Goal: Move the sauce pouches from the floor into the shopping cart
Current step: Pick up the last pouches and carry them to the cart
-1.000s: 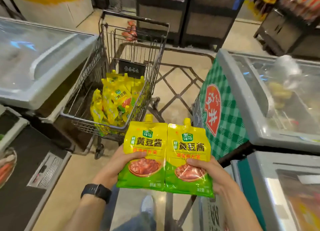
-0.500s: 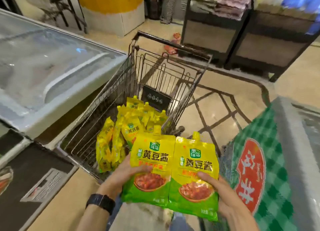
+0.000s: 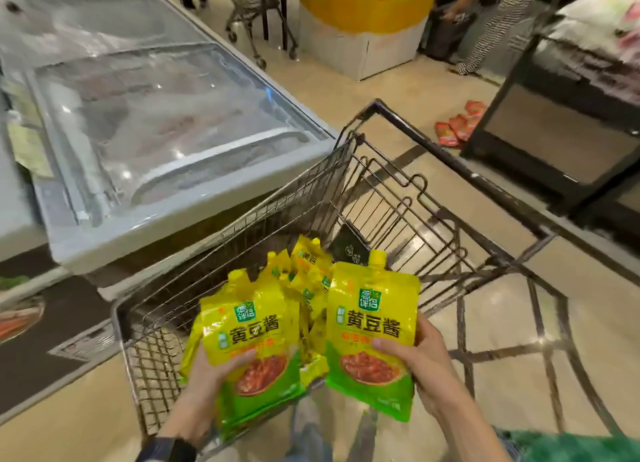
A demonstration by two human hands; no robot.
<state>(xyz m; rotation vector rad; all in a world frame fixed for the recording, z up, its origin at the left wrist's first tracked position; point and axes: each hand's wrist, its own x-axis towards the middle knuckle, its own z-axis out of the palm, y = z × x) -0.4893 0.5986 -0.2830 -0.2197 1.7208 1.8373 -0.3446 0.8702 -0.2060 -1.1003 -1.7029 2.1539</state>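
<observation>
Two grasps are active over the near end of the shopping cart point(image 3: 446, 156). The left hand point(image 3: 211, 375) fingers point(image 3: 242, 357) clasp the left sauce pouch point(image 3: 252, 337). The right hand point(image 3: 422, 354) fingers point(image 3: 384, 344) clasp the right sauce pouch point(image 3: 372, 319). A pile of pouches point(image 3: 308, 264) lies inside the cart.

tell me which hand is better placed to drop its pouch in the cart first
Left, probably: the left hand holds the left pouch over the pile inside the cart, while the right hand holds the right pouch across the cart's side rim, partly outside.
</observation>
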